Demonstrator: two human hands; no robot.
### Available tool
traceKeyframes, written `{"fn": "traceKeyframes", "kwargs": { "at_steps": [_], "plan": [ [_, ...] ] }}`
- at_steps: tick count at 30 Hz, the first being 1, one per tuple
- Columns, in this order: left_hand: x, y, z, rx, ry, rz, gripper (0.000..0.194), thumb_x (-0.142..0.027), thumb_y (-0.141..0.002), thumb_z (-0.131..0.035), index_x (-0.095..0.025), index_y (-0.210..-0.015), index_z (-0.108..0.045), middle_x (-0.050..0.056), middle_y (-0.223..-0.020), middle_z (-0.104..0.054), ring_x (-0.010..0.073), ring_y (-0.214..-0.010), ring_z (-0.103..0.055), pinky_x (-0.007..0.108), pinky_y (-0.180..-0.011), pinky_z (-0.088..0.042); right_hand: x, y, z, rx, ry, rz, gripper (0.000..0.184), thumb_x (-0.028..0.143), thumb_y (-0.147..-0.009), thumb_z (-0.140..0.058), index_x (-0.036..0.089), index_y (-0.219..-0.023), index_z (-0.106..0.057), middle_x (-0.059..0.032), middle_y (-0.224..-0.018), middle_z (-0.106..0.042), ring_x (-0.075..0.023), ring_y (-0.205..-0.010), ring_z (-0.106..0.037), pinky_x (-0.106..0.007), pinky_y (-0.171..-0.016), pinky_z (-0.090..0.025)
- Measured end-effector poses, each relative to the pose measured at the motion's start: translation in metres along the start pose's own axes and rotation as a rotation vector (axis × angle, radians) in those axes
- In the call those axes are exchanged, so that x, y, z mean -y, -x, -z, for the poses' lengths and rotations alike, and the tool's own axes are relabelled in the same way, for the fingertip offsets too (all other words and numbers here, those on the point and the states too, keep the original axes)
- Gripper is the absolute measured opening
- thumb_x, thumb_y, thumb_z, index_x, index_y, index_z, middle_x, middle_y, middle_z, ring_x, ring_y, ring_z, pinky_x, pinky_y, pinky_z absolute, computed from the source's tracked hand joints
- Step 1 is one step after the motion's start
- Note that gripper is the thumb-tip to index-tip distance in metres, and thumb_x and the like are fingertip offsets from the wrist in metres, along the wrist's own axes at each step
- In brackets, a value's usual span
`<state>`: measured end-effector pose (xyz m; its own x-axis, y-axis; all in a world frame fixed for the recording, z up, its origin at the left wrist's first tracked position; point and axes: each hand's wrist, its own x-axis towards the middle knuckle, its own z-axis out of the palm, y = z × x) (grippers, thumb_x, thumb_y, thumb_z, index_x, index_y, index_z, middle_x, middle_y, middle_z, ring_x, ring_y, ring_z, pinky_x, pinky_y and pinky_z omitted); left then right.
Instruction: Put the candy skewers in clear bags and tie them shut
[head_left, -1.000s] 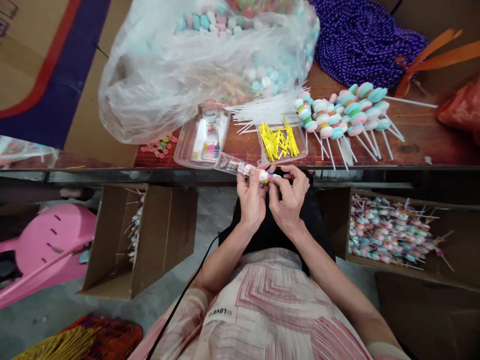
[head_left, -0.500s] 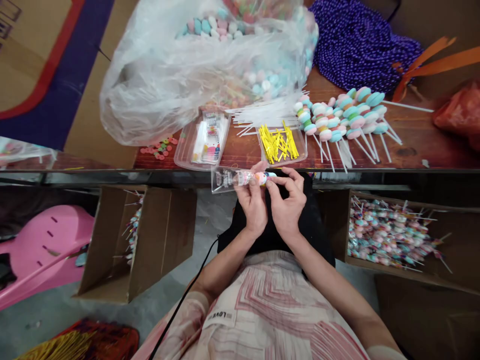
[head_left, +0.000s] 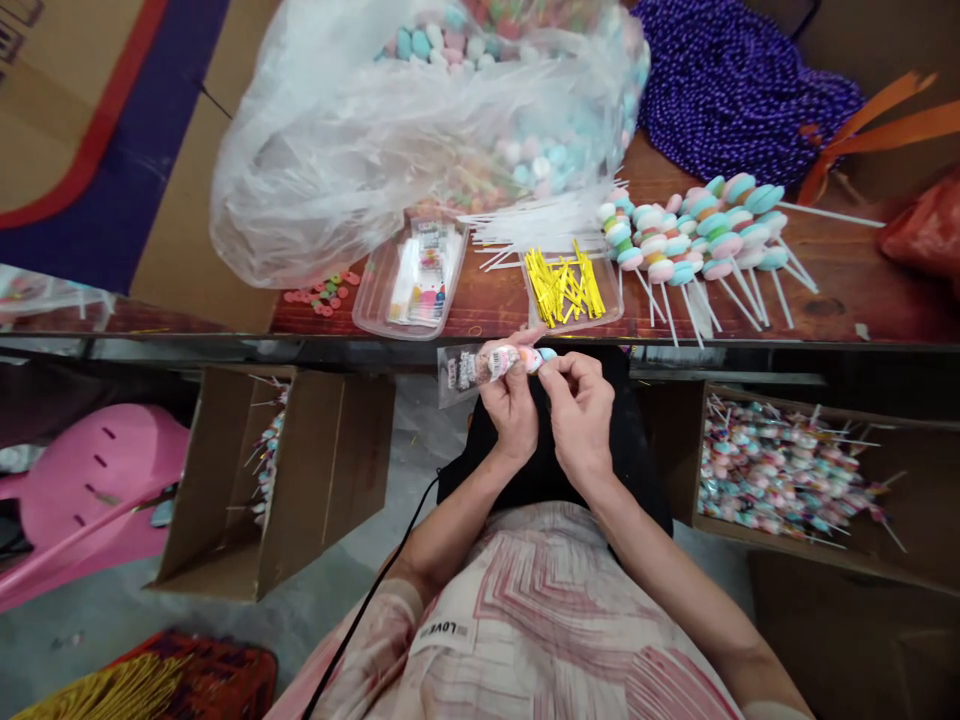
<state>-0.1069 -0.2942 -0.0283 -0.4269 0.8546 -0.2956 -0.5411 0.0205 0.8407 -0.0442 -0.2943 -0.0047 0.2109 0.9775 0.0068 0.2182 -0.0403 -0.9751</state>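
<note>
Just off the table edge, my left hand is closed around a candy skewer in a clear printed bag, its flat end sticking out to the left. My right hand pinches the right end of the candy, where a pale blue piece shows at the fingertips. Any stick there is hidden by the fingers. Beyond my hands lie a clear tray of yellow twist ties and a clear tray of printed bags. Several unwrapped candy skewers lie to the right on the table.
A big plastic bag of candies covers the table's back, with white sticks before it. Purple cord lies back right. Cardboard boxes stand below: one with bagged skewers at right, another at left by a pink chair.
The bagged skewer has shifted slightly right and tilted in my left hand. My right hand's fingers, more spread before, have curled in to pinch its right end. The view has moved slightly.
</note>
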Motion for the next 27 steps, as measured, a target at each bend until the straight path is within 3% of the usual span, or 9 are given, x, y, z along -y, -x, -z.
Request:
{"fn": "traceKeyframes", "kwargs": {
  "at_steps": [3,7,12,15,22,27],
  "plan": [
    [0.001,-0.001,-0.003,-0.022,0.001,-0.198,0.024,-0.042,-0.093,-0.061,-0.029,-0.113,-0.058,0.003,-0.127,-0.068,0.0189,-0.123,-0.061,0.033,-0.104,-0.047,0.000,0.003,-0.001,-0.021,-0.009,0.012,0.012,0.031,-0.085,-0.065,0.021,-0.086,-0.072,-0.0057,-0.092,-0.067,-0.0173,-0.081,-0.057,-0.030,-0.069,-0.049],
    [0.001,0.000,-0.007,0.024,0.133,-0.167,0.030,-0.046,-0.094,-0.059,-0.029,-0.118,-0.054,0.004,-0.132,-0.066,0.0192,-0.124,-0.062,0.034,-0.105,-0.047,-0.010,0.006,-0.006,-0.011,-0.093,-0.022,0.016,0.033,-0.085,-0.067,0.022,-0.093,-0.074,-0.0056,-0.090,-0.071,-0.0178,-0.080,-0.058,-0.031,-0.069,-0.048],
    [-0.001,0.002,-0.009,-0.027,0.049,-0.156,0.030,-0.047,-0.095,-0.057,-0.029,-0.119,-0.056,0.004,-0.135,-0.065,0.0192,-0.129,-0.058,0.034,-0.106,-0.046,-0.014,0.006,-0.010,-0.014,-0.195,-0.105,0.017,0.032,-0.081,-0.069,0.021,-0.094,-0.074,-0.0054,-0.094,-0.072,-0.0167,-0.079,-0.059,-0.030,-0.069,-0.048],
    [-0.003,0.001,-0.010,0.017,0.090,-0.191,0.033,-0.049,-0.093,-0.060,-0.030,-0.118,-0.055,0.004,-0.132,-0.066,0.0206,-0.128,-0.059,0.036,-0.104,-0.048,-0.013,0.002,-0.007,0.027,-0.252,-0.125,0.014,0.027,-0.083,-0.063,0.020,-0.091,-0.073,-0.0043,-0.090,-0.070,-0.0161,-0.078,-0.059,-0.029,-0.067,-0.048],
    [-0.002,-0.003,-0.006,0.080,0.086,-0.213,0.033,-0.053,-0.091,-0.060,-0.026,-0.110,-0.056,0.006,-0.128,-0.067,0.0215,-0.123,-0.063,0.037,-0.103,-0.050,-0.014,-0.005,-0.001,-0.077,0.075,0.112,0.012,0.024,-0.081,-0.067,0.022,-0.087,-0.077,-0.0041,-0.088,-0.060,-0.0166,-0.079,-0.055,-0.030,-0.065,-0.047],
    [0.003,-0.007,-0.003,0.116,0.110,-0.294,0.025,-0.046,-0.095,-0.058,-0.026,-0.109,-0.051,0.005,-0.119,-0.071,0.0199,-0.116,-0.066,0.037,-0.101,-0.050,-0.014,-0.008,-0.005,-0.066,0.095,0.161,0.008,0.024,-0.081,-0.068,0.021,-0.084,-0.075,-0.0016,-0.084,-0.057,-0.0141,-0.071,-0.051,-0.031,-0.065,-0.046]
  ]
}}
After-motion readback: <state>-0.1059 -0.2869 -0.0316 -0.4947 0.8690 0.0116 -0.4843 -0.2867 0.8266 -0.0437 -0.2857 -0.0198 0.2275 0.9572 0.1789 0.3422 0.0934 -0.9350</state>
